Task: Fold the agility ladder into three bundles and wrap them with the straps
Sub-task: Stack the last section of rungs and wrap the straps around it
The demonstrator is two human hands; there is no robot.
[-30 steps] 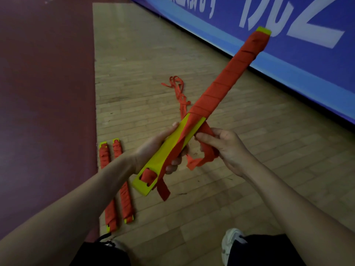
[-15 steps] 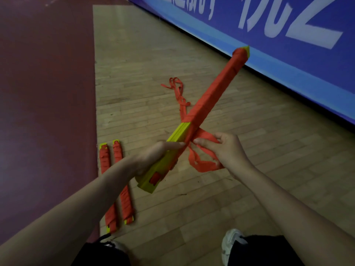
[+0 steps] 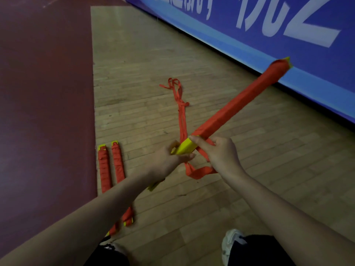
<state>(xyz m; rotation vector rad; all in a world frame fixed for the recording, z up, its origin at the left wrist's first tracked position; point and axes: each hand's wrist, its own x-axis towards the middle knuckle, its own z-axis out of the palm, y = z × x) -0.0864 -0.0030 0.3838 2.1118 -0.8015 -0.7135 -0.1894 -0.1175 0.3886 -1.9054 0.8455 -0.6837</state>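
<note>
My left grip clasps the yellow end of the orange-red-wrapped bundle of yellow plastic rungs, raised above the wooden floor, while my right grip pinches the loose orange-red fabric strap, best kept taut, turns overlapping.

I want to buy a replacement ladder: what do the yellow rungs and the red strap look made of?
The yellow rungs look like rigid plastic: flat, straight-edged, evenly coloured, matte. The red strap looks like woven fabric webbing, perhaps nylon: it hangs in a limp flat loop and trails kinked across the floor. The weave is too small to see.
</note>
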